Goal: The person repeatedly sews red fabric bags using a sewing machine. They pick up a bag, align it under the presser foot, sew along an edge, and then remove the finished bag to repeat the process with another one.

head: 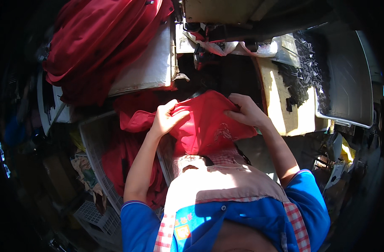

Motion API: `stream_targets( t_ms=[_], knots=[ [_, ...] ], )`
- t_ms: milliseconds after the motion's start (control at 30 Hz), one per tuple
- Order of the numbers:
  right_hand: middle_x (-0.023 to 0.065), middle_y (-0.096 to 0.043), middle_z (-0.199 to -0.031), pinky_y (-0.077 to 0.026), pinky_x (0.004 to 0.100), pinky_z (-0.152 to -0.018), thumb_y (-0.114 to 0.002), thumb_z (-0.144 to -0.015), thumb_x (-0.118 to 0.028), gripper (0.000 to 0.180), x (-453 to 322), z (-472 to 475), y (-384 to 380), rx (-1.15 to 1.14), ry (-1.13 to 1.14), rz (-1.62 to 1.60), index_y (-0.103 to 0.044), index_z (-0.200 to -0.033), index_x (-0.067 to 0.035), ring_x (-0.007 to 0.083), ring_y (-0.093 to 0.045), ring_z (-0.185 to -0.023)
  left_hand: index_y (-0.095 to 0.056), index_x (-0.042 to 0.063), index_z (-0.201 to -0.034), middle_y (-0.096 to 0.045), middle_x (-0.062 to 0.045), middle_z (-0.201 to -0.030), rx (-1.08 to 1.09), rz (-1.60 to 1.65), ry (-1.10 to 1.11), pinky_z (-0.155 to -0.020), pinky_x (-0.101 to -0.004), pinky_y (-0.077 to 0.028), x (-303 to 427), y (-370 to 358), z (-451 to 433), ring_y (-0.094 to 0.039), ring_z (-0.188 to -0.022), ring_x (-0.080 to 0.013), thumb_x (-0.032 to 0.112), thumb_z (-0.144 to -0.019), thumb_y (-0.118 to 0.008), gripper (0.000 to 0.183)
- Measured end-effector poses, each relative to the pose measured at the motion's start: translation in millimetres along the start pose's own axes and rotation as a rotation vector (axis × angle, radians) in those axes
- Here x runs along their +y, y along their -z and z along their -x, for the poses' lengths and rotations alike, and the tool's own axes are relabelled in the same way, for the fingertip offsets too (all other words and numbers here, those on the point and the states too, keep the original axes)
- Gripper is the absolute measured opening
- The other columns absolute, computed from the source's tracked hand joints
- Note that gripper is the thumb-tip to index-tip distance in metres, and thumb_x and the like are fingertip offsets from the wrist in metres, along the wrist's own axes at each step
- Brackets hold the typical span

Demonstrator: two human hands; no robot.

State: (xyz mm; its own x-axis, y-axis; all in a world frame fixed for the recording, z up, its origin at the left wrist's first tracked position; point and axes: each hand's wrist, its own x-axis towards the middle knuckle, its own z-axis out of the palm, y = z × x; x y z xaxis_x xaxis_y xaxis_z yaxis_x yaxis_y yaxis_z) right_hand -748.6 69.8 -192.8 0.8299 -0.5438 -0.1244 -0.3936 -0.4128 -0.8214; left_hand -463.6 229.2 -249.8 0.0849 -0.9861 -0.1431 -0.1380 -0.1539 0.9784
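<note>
Between my two hands a piece of red fabric [199, 123] is stretched over my lap, with a pale stitched motif on its lower right part. My left hand [166, 119] pinches its left side between thumb and fingers. At the upper right edge, my right hand [248, 110] grips the cloth in the same way. A loose flap of red cloth [136, 121] sticks out to the left of my left hand. Just beyond the fabric is a dark recess, where part of a machine [199, 58] shows, too shaded to make out fully.
A heap of red fabric [97, 47] lies on a white-topped table [144, 66] at upper left. More red cloth fills a plastic crate [99, 154] by my left arm. At right, a grey plastic tray [349, 78] and wooden board [300, 110] carry small black pieces [305, 66].
</note>
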Motion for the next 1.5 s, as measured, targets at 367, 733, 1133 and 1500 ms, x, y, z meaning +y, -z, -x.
stream_targets(
  t_ms=[367,733,1133,1500],
  knots=[
    [0.0065,-0.073,-0.096,-0.054,0.0264,-0.078,-0.081,-0.087,-0.014,0.035,-24,-59,-10,0.509,-0.171,-0.374,-0.07,-0.118,-0.002,0.011,-0.067,-0.086,-0.064,0.003,-0.107,-0.062,-0.001,-0.093,-0.128,0.206,-0.124,-0.081,-0.0266,-0.045,46,-29,-120,-0.055,-0.089,-0.0092,0.027,-0.107,-0.051,0.027],
    [0.0023,-0.072,-0.106,-0.05,0.0247,-0.089,-0.073,-0.094,-0.01,0.032,-4,-104,15,0.522,-0.168,-0.659,-0.07,-0.124,0.003,0.0092,-0.064,-0.096,-0.068,0.003,-0.094,-0.066,-0.003,-0.081,0.273,0.131,-0.049,-0.077,-0.0284,-0.048,75,-31,-153,-0.058,-0.079,-0.0117,0.021,-0.101,-0.061,0.021],
    [0.011,-0.074,-0.103,-0.052,0.0286,-0.086,-0.074,-0.093,-0.022,0.035,-10,-136,15,0.362,-0.213,-0.546,-0.071,-0.115,0.004,0.0145,-0.068,-0.094,-0.069,0.0,-0.093,-0.067,-0.001,-0.08,0.271,0.327,0.024,-0.068,-0.0258,-0.049,41,-21,-156,-0.059,-0.073,-0.0084,0.023,-0.098,-0.067,0.023],
    [0.0187,-0.073,-0.1,-0.055,0.032,-0.076,-0.072,-0.093,-0.014,0.028,-35,-122,-8,0.68,-0.164,-0.148,-0.069,-0.118,-0.001,0.0235,-0.072,-0.087,-0.067,0.001,-0.094,-0.066,-0.009,-0.083,0.453,-0.153,-0.378,-0.071,-0.0322,-0.052,61,-30,-136,-0.063,-0.074,-0.0176,0.008,-0.09,-0.075,0.011]
  ],
)
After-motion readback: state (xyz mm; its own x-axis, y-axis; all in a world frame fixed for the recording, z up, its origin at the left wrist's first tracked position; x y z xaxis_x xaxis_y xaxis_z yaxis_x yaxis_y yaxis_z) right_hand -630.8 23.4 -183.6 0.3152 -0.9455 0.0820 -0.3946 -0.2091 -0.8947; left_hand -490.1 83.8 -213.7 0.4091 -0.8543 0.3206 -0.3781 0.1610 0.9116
